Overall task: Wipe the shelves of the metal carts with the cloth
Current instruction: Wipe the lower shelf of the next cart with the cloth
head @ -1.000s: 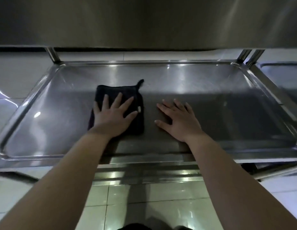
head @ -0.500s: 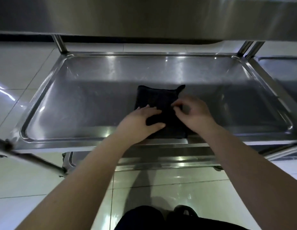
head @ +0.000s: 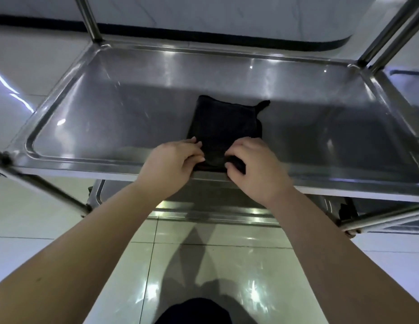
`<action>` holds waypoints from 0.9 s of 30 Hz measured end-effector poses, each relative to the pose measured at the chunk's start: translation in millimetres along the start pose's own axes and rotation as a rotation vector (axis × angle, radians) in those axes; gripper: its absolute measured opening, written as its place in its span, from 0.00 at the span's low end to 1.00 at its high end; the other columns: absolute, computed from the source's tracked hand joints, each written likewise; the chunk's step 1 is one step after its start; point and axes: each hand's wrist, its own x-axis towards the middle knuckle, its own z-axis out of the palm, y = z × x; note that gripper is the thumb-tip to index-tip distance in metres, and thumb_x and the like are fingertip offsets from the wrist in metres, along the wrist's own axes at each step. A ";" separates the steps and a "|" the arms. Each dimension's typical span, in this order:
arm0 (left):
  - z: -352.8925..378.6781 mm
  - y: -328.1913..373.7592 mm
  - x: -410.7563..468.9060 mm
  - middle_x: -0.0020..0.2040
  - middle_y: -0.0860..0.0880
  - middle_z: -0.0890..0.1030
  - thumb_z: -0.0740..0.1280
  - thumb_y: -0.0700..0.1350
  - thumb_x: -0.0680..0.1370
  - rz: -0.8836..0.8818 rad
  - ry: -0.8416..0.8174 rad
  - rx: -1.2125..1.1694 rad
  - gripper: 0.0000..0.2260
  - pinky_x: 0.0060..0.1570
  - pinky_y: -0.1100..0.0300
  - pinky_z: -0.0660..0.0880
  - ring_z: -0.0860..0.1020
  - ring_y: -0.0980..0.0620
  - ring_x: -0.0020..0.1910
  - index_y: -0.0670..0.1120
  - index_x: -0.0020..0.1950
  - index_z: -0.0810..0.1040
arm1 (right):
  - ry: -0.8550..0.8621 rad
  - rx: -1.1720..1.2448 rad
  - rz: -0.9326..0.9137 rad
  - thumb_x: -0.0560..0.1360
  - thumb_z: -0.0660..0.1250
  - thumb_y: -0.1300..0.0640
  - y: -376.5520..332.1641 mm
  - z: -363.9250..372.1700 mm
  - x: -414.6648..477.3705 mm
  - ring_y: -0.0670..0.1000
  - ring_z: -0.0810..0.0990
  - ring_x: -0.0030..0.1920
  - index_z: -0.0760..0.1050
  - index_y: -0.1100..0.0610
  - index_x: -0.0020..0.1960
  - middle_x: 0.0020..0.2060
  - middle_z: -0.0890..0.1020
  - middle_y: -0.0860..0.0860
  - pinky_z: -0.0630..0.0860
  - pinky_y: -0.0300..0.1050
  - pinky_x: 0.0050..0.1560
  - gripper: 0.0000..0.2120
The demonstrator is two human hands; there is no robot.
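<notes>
A folded black cloth (head: pixel 223 123) with a small hanging loop at its far right corner lies flat near the front middle of the steel cart shelf (head: pixel 115 108). My left hand (head: pixel 173 163) pinches the cloth's near left edge at the shelf's front rim. My right hand (head: pixel 253 169) grips the near right edge, fingers curled over it. Both hands hide the cloth's near edge.
Upright steel posts stand at the back left (head: pixel 89 17) and back right (head: pixel 391 31) corners. A lower shelf (head: pixel 215 206) shows under the front rim. A second cart's shelf (head: pixel 409 78) adjoins on the right. Glossy floor tiles (head: pixel 51 230) lie around.
The cloth went from the shelf's left part, under my flat left hand, to the front middle. Both hands left the flat pose and now grip its near edge. The view rose.
</notes>
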 end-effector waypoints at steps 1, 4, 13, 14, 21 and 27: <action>-1.6 4.3 2.4 0.57 0.51 0.83 0.70 0.42 0.78 -0.064 0.019 -0.044 0.06 0.59 0.75 0.65 0.74 0.62 0.60 0.45 0.52 0.85 | -0.010 -0.041 0.003 0.76 0.67 0.51 -7.2 -0.2 2.7 0.53 0.72 0.59 0.79 0.53 0.57 0.55 0.78 0.48 0.71 0.54 0.60 0.12; -4.5 11.8 15.4 0.51 0.54 0.81 0.69 0.44 0.77 -0.269 0.099 -0.126 0.08 0.45 0.82 0.64 0.77 0.58 0.50 0.47 0.55 0.83 | -0.020 -0.051 0.007 0.74 0.67 0.43 -28.6 4.3 10.6 0.54 0.70 0.60 0.77 0.51 0.61 0.56 0.76 0.48 0.66 0.55 0.60 0.19; -20.5 29.2 56.2 0.49 0.49 0.80 0.73 0.35 0.70 -0.825 0.111 -0.626 0.19 0.30 0.66 0.75 0.79 0.54 0.43 0.52 0.57 0.76 | 0.104 -0.281 0.171 0.65 0.70 0.32 -63.0 22.1 17.5 0.58 0.75 0.52 0.75 0.55 0.55 0.50 0.77 0.54 0.71 0.56 0.50 0.31; -22.4 30.1 57.5 0.48 0.49 0.80 0.73 0.35 0.71 -0.825 0.085 -0.626 0.19 0.28 0.68 0.74 0.79 0.54 0.42 0.52 0.57 0.76 | 0.124 -0.277 0.168 0.65 0.72 0.35 -66.2 23.9 17.0 0.58 0.76 0.49 0.76 0.56 0.53 0.47 0.78 0.54 0.72 0.56 0.48 0.28; -31.7 11.1 47.8 0.65 0.50 0.77 0.62 0.28 0.72 -0.417 -0.080 -0.376 0.28 0.56 0.66 0.74 0.76 0.51 0.62 0.55 0.64 0.75 | 0.135 0.111 0.118 0.75 0.64 0.58 -47.6 -14.9 23.0 0.58 0.77 0.52 0.76 0.58 0.59 0.51 0.80 0.55 0.71 0.48 0.47 0.12; -26.9 25.8 74.2 0.78 0.58 0.59 0.67 0.48 0.79 -0.177 -0.165 0.173 0.21 0.75 0.50 0.52 0.52 0.49 0.78 0.56 0.71 0.69 | 0.008 0.409 0.193 0.77 0.65 0.61 -17.2 -78.8 37.6 0.51 0.77 0.50 0.76 0.48 0.54 0.49 0.79 0.47 0.72 0.43 0.51 0.10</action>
